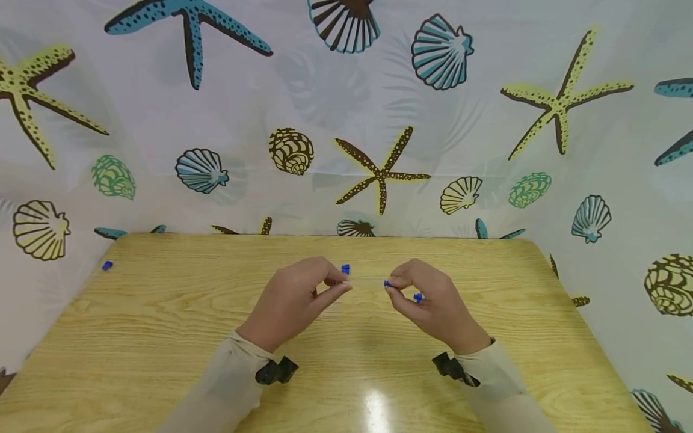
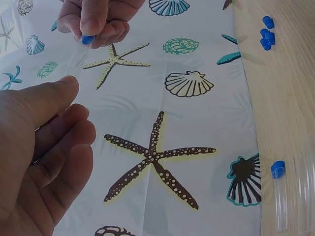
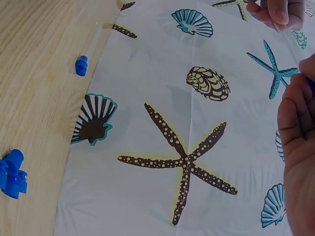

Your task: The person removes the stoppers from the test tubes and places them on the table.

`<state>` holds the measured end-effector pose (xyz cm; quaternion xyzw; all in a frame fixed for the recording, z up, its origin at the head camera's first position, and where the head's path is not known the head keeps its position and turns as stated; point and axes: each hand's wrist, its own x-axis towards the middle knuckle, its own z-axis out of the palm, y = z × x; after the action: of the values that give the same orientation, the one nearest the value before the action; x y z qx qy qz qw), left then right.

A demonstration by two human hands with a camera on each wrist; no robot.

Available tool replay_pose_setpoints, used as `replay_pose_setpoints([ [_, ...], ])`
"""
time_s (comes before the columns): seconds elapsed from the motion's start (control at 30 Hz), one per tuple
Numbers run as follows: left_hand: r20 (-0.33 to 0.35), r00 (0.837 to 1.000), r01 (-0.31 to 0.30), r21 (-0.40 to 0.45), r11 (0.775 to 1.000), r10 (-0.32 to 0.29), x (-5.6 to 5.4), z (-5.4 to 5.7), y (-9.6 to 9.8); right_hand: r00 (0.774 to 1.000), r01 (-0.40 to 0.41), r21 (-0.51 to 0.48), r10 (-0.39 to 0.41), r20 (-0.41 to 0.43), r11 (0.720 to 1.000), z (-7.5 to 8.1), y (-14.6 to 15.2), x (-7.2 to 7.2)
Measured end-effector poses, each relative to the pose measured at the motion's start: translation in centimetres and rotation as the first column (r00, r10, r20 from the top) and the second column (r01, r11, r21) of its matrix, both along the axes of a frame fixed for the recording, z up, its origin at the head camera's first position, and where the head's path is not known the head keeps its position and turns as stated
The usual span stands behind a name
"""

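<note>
A clear thin tube [image 2: 78, 61] with a blue cap [image 2: 87, 39] at one end spans the gap between my two hands above the table. My left hand [image 1: 299, 296] pinches the tube's uncapped end between thumb and index finger, its other fingers loosely curled in the left wrist view. At the opposite end, my right hand [image 1: 433, 300] pinches the blue cap between thumb and fingertips. In the head view the tube shows only as a faint line, with the cap at the right fingertips.
On the wooden table [image 1: 189, 313] lies another blue-capped tube [image 2: 278, 169], beside more clear tubes [image 2: 306, 196]. Several loose blue caps [image 3: 12, 174] sit in a cluster. A small blue piece [image 1: 107, 264] lies near the far left corner. A shell-patterned cloth [image 1: 243, 108] stands behind the table.
</note>
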<state>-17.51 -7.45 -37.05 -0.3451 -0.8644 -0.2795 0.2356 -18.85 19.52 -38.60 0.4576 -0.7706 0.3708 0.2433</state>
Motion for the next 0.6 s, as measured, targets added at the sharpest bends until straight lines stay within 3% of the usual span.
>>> replay_pose_setpoints([
  [0.23,-0.008,1.000,0.000,0.022,1.000,0.000,-0.21,-0.09,-0.29,0.992,0.105,-0.001,-0.104,0.067,0.995,-0.09,-0.21,0.12],
  [0.37,-0.027,1.000,0.013,0.030,0.999,-0.012,-0.29,-0.11,-0.38,0.992,0.098,-0.042,-0.094,0.088,0.994,-0.06,-0.18,0.06],
  [0.6,-0.039,0.999,0.040,0.060,0.997,-0.038,-0.56,-0.30,-0.60,0.971,0.130,-0.076,-0.112,0.213,0.989,-0.12,-0.45,-0.04],
])
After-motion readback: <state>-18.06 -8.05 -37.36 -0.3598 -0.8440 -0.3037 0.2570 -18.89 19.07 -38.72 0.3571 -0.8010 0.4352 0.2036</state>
